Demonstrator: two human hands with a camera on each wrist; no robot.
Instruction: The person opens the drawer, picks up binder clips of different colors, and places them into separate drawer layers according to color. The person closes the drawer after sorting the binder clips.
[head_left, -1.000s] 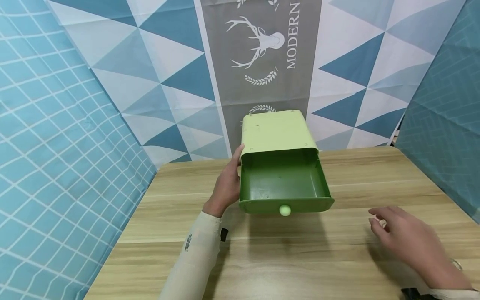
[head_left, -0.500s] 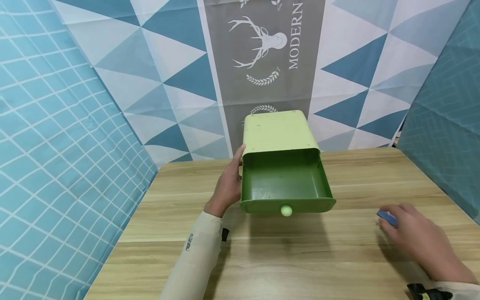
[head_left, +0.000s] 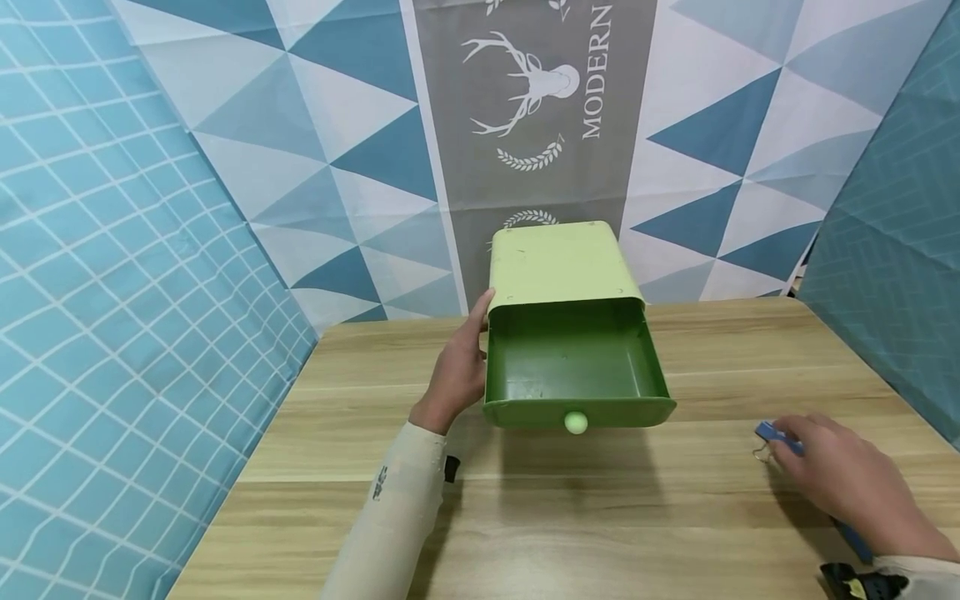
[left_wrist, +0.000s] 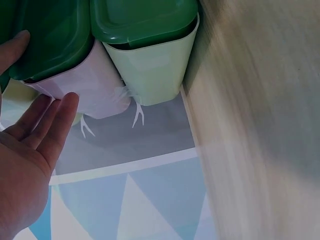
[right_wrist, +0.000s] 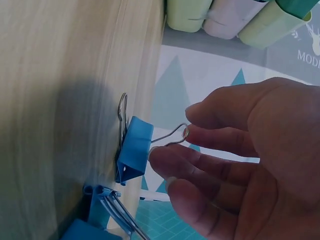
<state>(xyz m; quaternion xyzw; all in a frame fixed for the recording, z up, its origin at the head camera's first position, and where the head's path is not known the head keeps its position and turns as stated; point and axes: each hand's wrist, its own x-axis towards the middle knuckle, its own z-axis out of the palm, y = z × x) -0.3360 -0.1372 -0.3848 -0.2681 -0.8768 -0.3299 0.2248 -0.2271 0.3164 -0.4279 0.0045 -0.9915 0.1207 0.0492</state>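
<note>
A stacked desk drawer unit [head_left: 558,262] stands at the back of the table, its green top drawer [head_left: 581,412] pulled out with a pale round knob on the front. My left hand [head_left: 456,371] rests against the unit's left side. In the left wrist view, its straight fingers [left_wrist: 57,117] lie along the pinkish middle section [left_wrist: 95,82], the thumb near the green front. On the right, my right hand [head_left: 843,479] is at a blue binder clip [right_wrist: 135,147]. Its half-bent fingers surround the clip's wire handle, with the thumb tip [right_wrist: 195,115] just apart from it.
More blue binder clips [right_wrist: 102,207] lie close by on the wooden table [head_left: 585,533]; one blue piece [head_left: 855,540] shows beneath the right wrist. Patterned cloth [head_left: 360,150] hangs behind, with blue cloth walls [head_left: 90,333] on both sides.
My right hand has shifted a little to the right, and the blue binder clip, hidden at first, now shows at its fingertips. The left hand and the drawer unit stay in place.
</note>
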